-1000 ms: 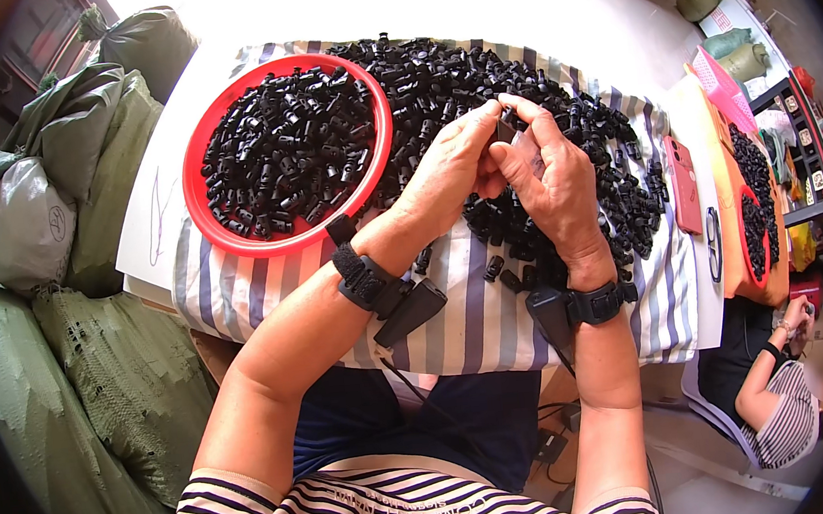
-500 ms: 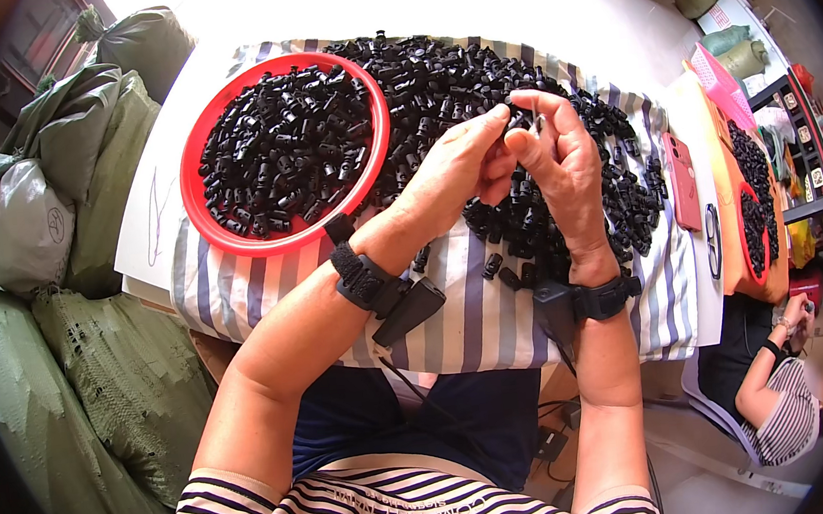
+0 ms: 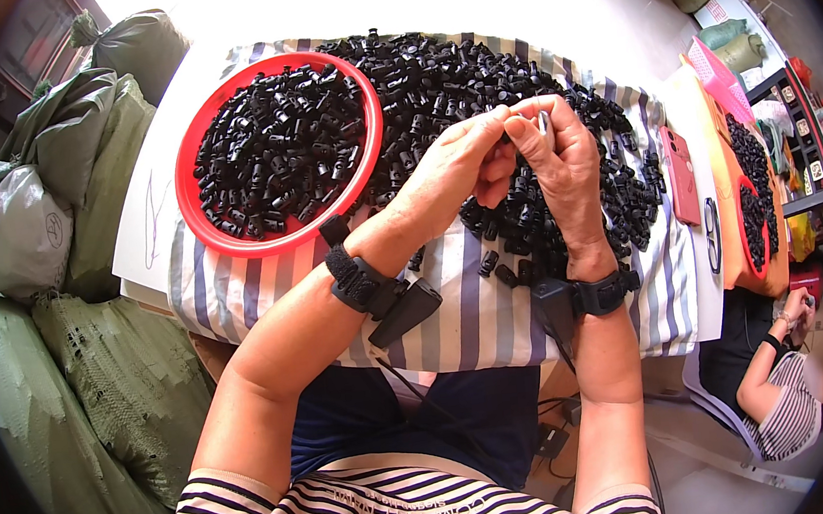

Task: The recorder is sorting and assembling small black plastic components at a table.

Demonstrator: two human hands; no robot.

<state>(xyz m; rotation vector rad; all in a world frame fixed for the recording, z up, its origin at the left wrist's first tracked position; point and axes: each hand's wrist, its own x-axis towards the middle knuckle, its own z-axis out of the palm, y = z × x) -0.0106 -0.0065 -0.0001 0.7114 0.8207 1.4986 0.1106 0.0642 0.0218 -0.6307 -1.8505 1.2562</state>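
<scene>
Two hands, left (image 3: 457,160) and right (image 3: 560,161), meet fingertip to fingertip above the heap of small black plastic parts (image 3: 496,103) on the striped-cloth bench (image 3: 466,321), pinching what seems one small piece (image 3: 544,123). Fitting it seems the step; next needs a steady grip. The round red plastic basin (image 3: 193,203) lies beside the left hand.

You have two hands raised, your left hand (image 3: 452,160) and right hand (image 3: 559,151); one red bowl (image 3: 194,212) of small black plastic parts; one loose heap of black parts (image 3: 474,80), too many to count; two black wristbands (image 3: 360,279); one red phone (image 3: 681,175).
</scene>
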